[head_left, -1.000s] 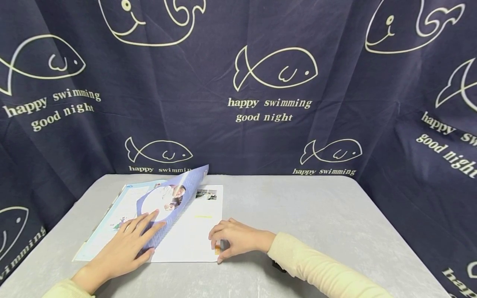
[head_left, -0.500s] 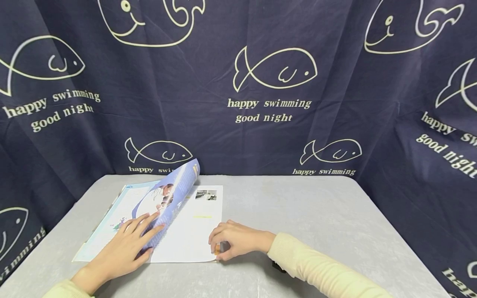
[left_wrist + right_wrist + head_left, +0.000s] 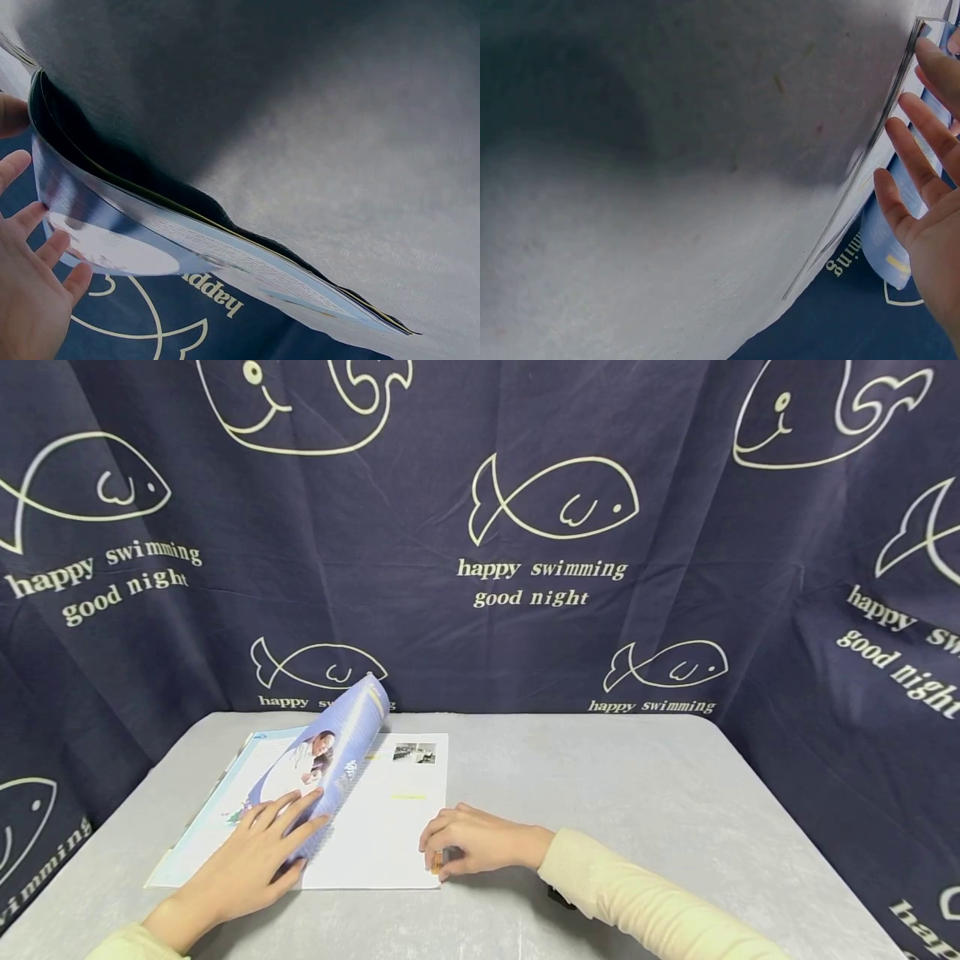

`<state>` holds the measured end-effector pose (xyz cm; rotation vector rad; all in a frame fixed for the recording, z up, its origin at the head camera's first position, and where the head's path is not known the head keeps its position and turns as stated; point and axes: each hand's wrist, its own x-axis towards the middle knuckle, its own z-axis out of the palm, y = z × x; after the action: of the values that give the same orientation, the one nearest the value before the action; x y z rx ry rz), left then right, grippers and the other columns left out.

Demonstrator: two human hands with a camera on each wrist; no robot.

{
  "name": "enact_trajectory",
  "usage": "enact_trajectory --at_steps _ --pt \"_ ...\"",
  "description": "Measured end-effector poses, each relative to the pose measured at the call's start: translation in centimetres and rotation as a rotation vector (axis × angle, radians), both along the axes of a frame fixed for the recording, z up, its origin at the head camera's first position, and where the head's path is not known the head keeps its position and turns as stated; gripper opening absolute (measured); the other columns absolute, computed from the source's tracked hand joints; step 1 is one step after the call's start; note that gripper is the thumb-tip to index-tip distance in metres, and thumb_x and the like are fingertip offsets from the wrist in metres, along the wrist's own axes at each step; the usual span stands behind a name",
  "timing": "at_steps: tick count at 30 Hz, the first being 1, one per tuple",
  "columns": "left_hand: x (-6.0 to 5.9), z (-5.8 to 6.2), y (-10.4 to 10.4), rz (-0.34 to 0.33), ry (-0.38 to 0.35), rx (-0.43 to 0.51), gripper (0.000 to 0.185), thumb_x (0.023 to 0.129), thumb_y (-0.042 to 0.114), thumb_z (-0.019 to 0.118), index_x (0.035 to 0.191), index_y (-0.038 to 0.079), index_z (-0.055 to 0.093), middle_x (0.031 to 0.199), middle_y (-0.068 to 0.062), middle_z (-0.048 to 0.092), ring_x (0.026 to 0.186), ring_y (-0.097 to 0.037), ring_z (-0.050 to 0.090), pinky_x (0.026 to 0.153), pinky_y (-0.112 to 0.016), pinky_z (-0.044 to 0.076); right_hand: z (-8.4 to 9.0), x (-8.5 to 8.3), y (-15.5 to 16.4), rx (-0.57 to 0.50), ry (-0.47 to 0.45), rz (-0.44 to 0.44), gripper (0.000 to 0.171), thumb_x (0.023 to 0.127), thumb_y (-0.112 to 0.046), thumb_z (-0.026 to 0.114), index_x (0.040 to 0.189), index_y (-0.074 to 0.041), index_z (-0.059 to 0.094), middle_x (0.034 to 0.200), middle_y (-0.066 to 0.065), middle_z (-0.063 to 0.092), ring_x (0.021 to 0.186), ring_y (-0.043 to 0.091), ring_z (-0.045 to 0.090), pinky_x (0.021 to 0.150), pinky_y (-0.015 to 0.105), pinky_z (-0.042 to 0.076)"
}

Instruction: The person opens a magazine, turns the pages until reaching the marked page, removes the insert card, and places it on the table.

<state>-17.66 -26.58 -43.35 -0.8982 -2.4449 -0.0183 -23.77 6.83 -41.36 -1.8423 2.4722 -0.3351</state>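
Note:
An open magazine (image 3: 375, 852) lies on the left half of the table. One of its leaves, a blue page (image 3: 341, 752) with a photo of people in white, stands curled up over the left side. My left hand (image 3: 258, 852) rests on the lower part of this page, fingers spread and fairly straight. At the bottom right corner of the white right-hand page, my right hand (image 3: 468, 839) pinches the corner between thumb and bent fingers. An orange patch shows beside those fingers. In the right wrist view, the thumb (image 3: 937, 64) is right at the magazine's edge.
The grey table (image 3: 600, 793) extends to the right of the magazine. A dark blue curtain (image 3: 555, 635) with fish drawings and lettering hangs behind and at both sides. The curled page's top overlaps the curtain in the head view.
The blue page has curled further left, uncovering more of the white page and its photos. The right hand's fingers have shifted slightly at the corner; the left hand stays nearly still.

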Motion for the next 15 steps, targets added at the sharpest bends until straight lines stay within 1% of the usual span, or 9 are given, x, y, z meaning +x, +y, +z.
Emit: enact_trajectory --at_steps 4,7,15 --pt "0.07 0.05 0.04 -0.014 0.004 0.005 0.054 0.067 0.022 0.060 0.121 0.015 0.058 0.136 -0.011 0.046 0.118 -0.034 0.043 0.088 -0.047 0.028 -0.03 -0.05 0.01 -0.016 0.005 0.010 0.009 0.083 -0.031 0.064 0.089 -0.025 0.067 0.109 -0.011 0.063 0.098 -0.001 0.052 0.074 0.012 0.028" --pt "0.15 0.05 0.05 -0.012 -0.002 0.002 0.053 0.067 0.022 0.061 0.119 0.015 0.059 0.136 -0.011 0.046 0.118 -0.033 0.043 0.088 -0.047 0.028 -0.01 -0.04 0.02 -0.021 0.006 0.012 0.008 0.085 -0.029 0.062 0.089 -0.025 0.068 0.109 -0.011 0.063 0.097 0.000 0.052 0.073 0.012 0.028" --pt "0.11 -0.06 -0.02 -0.018 -0.002 0.002 0.049 0.068 0.023 0.061 0.116 0.014 0.061 0.135 -0.010 0.048 0.117 -0.033 0.045 0.088 -0.047 0.029 0.00 0.10 -0.07 -0.021 0.018 0.002 0.009 0.082 -0.023 0.064 0.091 -0.024 0.067 0.109 -0.010 0.063 0.097 0.001 0.052 0.073 0.012 0.027"
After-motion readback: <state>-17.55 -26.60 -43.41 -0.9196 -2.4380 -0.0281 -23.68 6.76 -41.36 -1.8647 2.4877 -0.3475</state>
